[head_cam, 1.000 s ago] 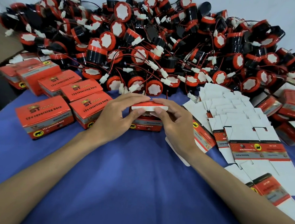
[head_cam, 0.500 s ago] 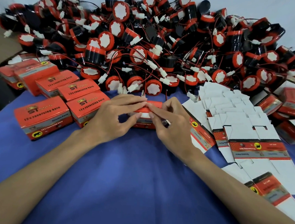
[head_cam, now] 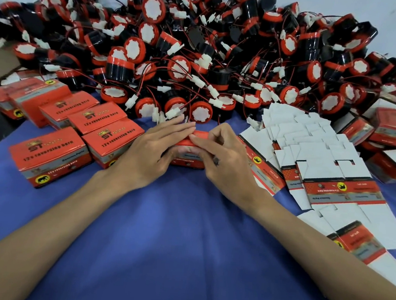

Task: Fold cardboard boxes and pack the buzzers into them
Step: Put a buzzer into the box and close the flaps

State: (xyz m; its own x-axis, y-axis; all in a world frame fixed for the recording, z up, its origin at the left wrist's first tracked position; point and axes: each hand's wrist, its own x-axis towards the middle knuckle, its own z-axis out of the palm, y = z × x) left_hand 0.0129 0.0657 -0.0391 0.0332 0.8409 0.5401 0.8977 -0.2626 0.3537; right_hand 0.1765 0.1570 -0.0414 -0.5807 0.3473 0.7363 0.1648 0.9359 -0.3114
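Left hand (head_cam: 153, 150) is sitting just right of the cluster of closed red-and-grey printed cardboard boxes (head_cam: 48, 153). It is laying its fingers out nearly straight across the top of the small red cardboard box (head_cam: 186, 162), pressing the lid down rather than clutching it.

That box is resting on the blue cloth (head_cam: 185, 232) in the middle of the scene, its long axis running left to right, so one short end is facing each hand. On its far side, the big heap of round black-and-red plastic buzzers with white plugs and thin wires (head_cam: 199, 66) is crowding right up to the fingertips.

Moving right, the right hand (head_cam: 224, 161) is meeting the box from the other end. Forefinger and thumb are pinching the lid's near edge, and the other fingers are curling above it. Further right, the fan of flat white-backed cardboard blanks (head_cam: 311, 155) is lying just beside that wrist.

This is looking like the closing step. Whether a buzzer is already inside, I cannot tell, as the hands are covering the opening. The lid edge is running along the long axis between the two hands, so the tuck is calling for both to work it together. Once it is shut, the left hand is nearer the finished boxes.
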